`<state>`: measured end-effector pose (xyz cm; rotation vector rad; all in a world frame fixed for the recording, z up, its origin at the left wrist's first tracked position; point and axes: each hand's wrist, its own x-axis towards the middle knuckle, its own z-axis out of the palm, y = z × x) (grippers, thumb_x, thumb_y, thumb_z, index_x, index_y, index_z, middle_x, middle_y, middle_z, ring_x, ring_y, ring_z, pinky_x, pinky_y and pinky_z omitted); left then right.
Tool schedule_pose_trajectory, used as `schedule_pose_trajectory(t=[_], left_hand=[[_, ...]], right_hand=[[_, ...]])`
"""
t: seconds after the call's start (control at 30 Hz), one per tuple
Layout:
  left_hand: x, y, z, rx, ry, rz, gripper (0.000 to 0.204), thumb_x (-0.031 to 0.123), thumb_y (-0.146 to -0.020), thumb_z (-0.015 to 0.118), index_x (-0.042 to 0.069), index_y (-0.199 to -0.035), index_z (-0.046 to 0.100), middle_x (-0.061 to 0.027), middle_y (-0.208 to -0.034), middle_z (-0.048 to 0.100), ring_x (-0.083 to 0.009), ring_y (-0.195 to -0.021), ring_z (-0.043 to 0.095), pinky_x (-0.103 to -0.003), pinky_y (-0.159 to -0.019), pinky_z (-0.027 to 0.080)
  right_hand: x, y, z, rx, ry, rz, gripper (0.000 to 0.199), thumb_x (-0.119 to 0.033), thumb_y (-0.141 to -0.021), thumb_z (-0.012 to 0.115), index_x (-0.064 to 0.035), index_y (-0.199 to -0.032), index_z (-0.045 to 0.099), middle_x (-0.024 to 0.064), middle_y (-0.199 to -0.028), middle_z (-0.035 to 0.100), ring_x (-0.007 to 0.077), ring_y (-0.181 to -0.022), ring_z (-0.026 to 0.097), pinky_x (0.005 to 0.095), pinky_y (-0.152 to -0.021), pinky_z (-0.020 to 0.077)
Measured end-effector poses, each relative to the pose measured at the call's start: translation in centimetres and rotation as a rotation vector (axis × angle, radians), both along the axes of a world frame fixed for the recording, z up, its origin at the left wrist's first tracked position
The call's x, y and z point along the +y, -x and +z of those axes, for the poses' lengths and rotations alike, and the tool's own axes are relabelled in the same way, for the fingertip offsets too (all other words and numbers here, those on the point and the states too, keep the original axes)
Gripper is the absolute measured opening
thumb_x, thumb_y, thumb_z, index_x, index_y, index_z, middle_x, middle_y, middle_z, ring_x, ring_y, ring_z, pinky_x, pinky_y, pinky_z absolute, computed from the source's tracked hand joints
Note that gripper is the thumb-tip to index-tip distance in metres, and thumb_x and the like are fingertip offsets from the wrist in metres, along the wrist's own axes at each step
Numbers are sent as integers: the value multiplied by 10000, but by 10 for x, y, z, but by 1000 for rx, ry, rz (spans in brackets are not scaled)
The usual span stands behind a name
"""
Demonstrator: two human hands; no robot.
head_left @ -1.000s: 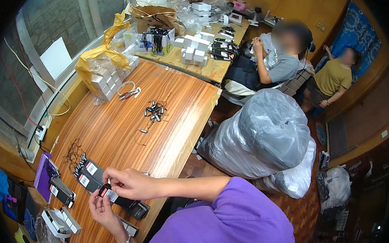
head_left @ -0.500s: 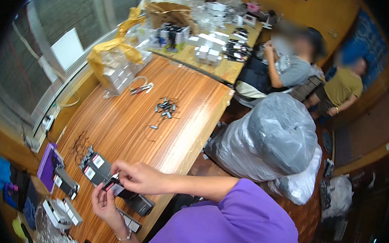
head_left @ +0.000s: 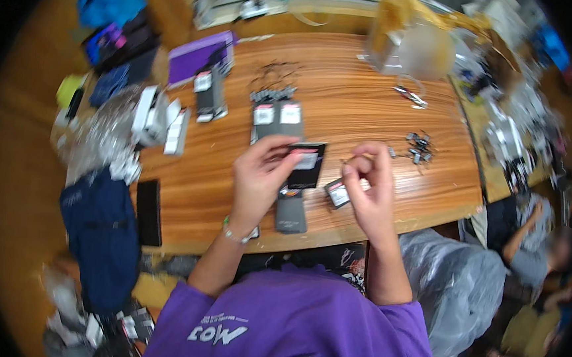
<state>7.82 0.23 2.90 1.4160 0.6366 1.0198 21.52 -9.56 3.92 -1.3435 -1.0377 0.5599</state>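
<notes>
A wooden table (head_left: 344,103) is filling the view, carrying flat black packets and loose small clips. The left hand (head_left: 259,177) is holding a black card packet (head_left: 307,165) just above the table, its grip clamped on the packet's left edge. The right hand (head_left: 368,191) is pinching a thin pin (head_left: 354,158) beside it, fingertips together. The pin could slip from that light pinch and be lost among the clips (head_left: 419,147) nearby.

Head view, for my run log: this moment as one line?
left hand: holds black card | right hand: pinches thin stick | small black pack: on table under right hand
</notes>
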Motion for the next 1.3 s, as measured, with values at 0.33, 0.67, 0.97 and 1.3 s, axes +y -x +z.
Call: schedule_pose_trajectory(t=[0.33, 0.67, 0.97, 1.3], left_hand=[[-1, 11, 0, 48, -21, 19, 236, -45, -749, 657, -3, -973, 597, -71, -936, 633, -115, -826, 616, -219, -724, 507], [-1, 9, -1, 18, -7, -8, 177, -37, -774, 624, -16, -950, 619, -77, -868, 651, -116, -775, 636, -216, -695, 523], [-5, 8, 3, 7, -2, -36, 187, -63, -773, 600, -23, -954, 623, -90, -863, 657, -137, -792, 648, -223, -678, 532], [-5, 10, 4, 12, 26, -36, 178, -52, -781, 604, -22, -955, 622, -95, -863, 655, -133, -791, 647, -211, -657, 533]], right_hand=[[8, 17, -8, -103, 35, 76, 273, 74, -798, 495, -18, -1035, 395, 8, -629, 473, 30, -506, 378, 184, -443, 312], [21, 24, -5, -233, 9, 38, 279, 59, -780, 522, -2, -1023, 399, 67, -611, 530, 80, -478, 467, 222, -446, 379], [24, 21, -4, -305, 44, 41, 286, 69, -756, 526, 5, -1006, 400, 108, -622, 545, 183, -498, 539, 278, -479, 423], [28, 22, 2, -471, 37, 49, 309, 64, -745, 529, 4, -1017, 395, 129, -657, 557, 253, -558, 578, 327, -521, 453]])
